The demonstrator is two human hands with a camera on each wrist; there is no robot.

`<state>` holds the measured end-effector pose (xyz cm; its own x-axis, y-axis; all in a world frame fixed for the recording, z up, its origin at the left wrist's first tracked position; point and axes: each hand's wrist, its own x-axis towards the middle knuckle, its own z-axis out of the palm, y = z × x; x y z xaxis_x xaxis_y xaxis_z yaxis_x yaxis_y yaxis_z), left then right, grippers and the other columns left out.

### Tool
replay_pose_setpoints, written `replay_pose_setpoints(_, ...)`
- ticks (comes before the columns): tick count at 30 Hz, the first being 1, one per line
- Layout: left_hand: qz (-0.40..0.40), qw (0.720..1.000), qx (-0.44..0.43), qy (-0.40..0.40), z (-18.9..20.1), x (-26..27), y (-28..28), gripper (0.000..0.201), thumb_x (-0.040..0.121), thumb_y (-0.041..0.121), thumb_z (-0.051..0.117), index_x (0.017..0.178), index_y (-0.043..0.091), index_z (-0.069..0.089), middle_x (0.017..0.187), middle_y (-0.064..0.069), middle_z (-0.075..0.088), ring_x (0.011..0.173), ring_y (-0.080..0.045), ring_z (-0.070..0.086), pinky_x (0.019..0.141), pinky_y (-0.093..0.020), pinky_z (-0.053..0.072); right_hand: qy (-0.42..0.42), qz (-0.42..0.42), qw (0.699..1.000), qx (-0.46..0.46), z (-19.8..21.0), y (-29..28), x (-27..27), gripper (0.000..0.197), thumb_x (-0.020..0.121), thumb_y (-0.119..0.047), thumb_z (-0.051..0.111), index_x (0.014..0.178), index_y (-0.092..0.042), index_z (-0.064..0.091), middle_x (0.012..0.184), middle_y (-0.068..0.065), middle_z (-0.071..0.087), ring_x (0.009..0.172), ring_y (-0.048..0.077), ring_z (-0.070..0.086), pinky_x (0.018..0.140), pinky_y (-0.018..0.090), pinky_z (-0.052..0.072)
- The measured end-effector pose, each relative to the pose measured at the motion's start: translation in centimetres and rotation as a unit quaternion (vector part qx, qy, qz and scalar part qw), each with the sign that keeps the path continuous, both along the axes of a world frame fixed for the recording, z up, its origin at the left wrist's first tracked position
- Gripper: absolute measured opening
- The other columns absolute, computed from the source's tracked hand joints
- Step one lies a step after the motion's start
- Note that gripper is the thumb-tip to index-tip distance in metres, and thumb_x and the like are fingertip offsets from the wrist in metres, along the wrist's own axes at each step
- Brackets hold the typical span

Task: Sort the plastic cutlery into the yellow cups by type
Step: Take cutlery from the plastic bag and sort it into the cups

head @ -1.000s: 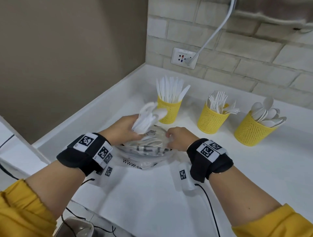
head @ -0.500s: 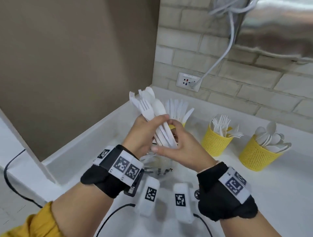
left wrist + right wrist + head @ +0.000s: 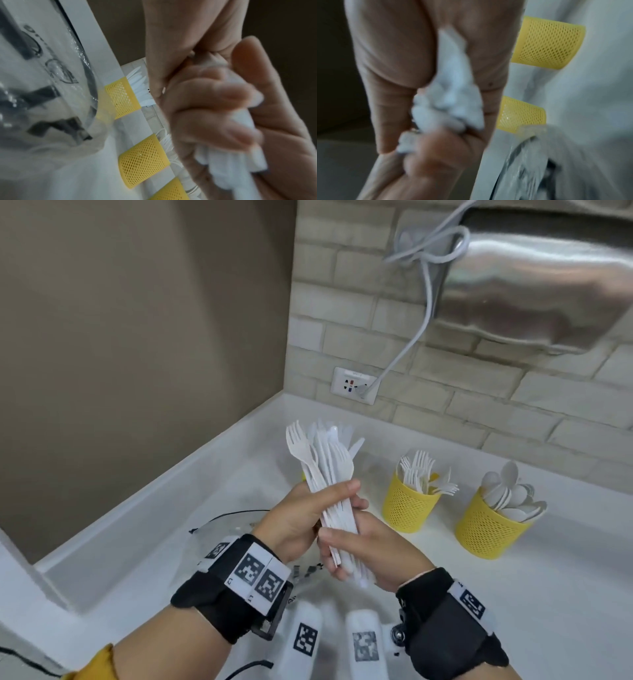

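I find both my left hand (image 3: 301,515) and right hand (image 3: 373,546) clamped round the bundle of white plastic cutlery (image 3: 329,474): light, springy, slippery; best gripped mid-handle.

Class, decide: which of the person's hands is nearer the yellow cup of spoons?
Right. The right hand is nearer the cup of spoons; the left hand grips the cutlery bundle farther left.

A second ago we have both hands low at the clear bag (image 3: 239,529), the left hand (image 3: 301,518) drawing out a bunch of white cutlery (image 3: 325,470). Now the bunch stands upright well above the bag, forks and knives fanned at its top. Our right hand (image 3: 370,546) has left the bag and wraps its grip round the handles, just below the left hand.
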<state>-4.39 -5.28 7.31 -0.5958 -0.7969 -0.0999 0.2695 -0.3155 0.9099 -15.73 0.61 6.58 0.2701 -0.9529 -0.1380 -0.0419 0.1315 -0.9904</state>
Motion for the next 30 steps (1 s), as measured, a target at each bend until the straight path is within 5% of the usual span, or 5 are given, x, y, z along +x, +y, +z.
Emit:
replay_pose_setpoints(5,0.061,0.998,0.012,0.007,-0.9,-0.5,-0.7,0.011,0.082,0.006,0.065,0.084,0.006,0.055,0.062,-0.006,0.056,0.054,-0.013,0.061,0.055,-0.027,0.053,0.292,-0.120,0.947,-0.057,0.3,-0.3,-2.3,0.030,0.078,-0.042,0.067,0.080,-0.012,0.068,0.070,-0.004,0.064,0.065,0.008,0.058,0.059,0.020,0.046)
replay_pose_setpoints(8,0.058,0.998,-0.022,-0.008,-1.2,-0.7,-0.8,0.013,0.083,0.001,0.062,0.091,0.005,0.054,0.063,-0.005,0.050,0.049,-0.012,0.054,0.056,-0.025,0.051,0.214,-0.287,0.913,-0.197,2.1,-0.3,-3.2,0.021,0.080,-0.022,0.069,0.062,-0.015,0.062,0.051,-0.010,0.054,0.052,0.007,0.048,0.053,0.021,0.040)
replay_pose_setpoints(17,0.003,0.990,-0.142,0.002,-0.7,-1.9,0.3,0.023,0.076,0.005,0.056,0.099,0.007,0.062,0.079,-0.011,0.058,0.068,-0.017,0.050,0.055,-0.023,0.042,0.323,-0.295,0.860,-0.263,3.0,-1.9,-1.2,0.017,0.077,-0.024,0.073,0.088,-0.014,0.066,0.062,-0.008,0.051,0.052,0.004,0.048,0.056,0.011,0.041)
replay_pose_setpoints(25,-0.052,0.992,-0.116,-0.003,-1.2,-1.3,0.0,0.040,0.070,-0.004,0.050,0.109,-0.005,0.052,0.064,-0.002,0.055,0.056,-0.009,0.053,0.053,-0.021,0.045,0.236,-0.270,0.911,-0.204,2.7,-2.1,-0.6,0.014,0.084,-0.023,0.065,0.070,-0.023,0.066,0.069,0.010,0.053,0.058,0.021,0.049,0.065,0.038,0.048)
replay_pose_setpoints(30,-0.084,0.995,-0.058,0.002,-1.4,-0.9,0.2,0.042,0.060,-0.005,0.048,0.100,0.007,0.055,0.064,-0.002,0.056,0.056,-0.008,0.057,0.055,-0.021,0.047,0.276,-0.270,0.897,-0.214,2.4,-2.3,-0.6,0.031,0.088,-0.012,0.055,0.062,0.005,0.054,0.062,0.021,0.048,0.064,0.030,0.048,0.067,0.038,0.045)
